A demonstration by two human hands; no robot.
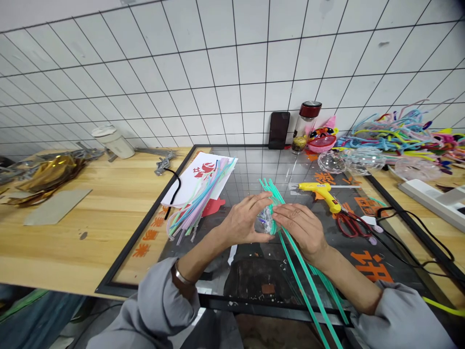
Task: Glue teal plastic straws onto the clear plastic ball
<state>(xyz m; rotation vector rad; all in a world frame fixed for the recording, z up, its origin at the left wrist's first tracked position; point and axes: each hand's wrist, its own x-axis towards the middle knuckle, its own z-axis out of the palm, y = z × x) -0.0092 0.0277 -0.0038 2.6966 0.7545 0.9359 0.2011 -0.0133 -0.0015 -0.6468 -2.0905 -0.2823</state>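
Note:
A small clear plastic, rounded object (pixel 264 220) with a purplish bit showing sits in the curled fingers of my left hand (pixel 245 218). Several long green pipe cleaners (pixel 303 271) lie along its right side. My right hand (pixel 301 227) is closed over them, its fingertips pressing them against the plastic. The upper ends of the green strands stick out beyond my fingers, and the lower ends trail down over the table's front edge. Both hands are held above the glass tabletop (pixel 250 165). Fingers hide part of the plastic object.
A yellow glue gun (pixel 321 189) and red-handled scissors (pixel 349 226) lie on the right near black cables (pixel 403 247). Left are pastel pipe cleaners (pixel 203 198) on white paper (pixel 181 186). A phone (pixel 279 130) and glass bottle (pixel 301 131) stand at the back wall.

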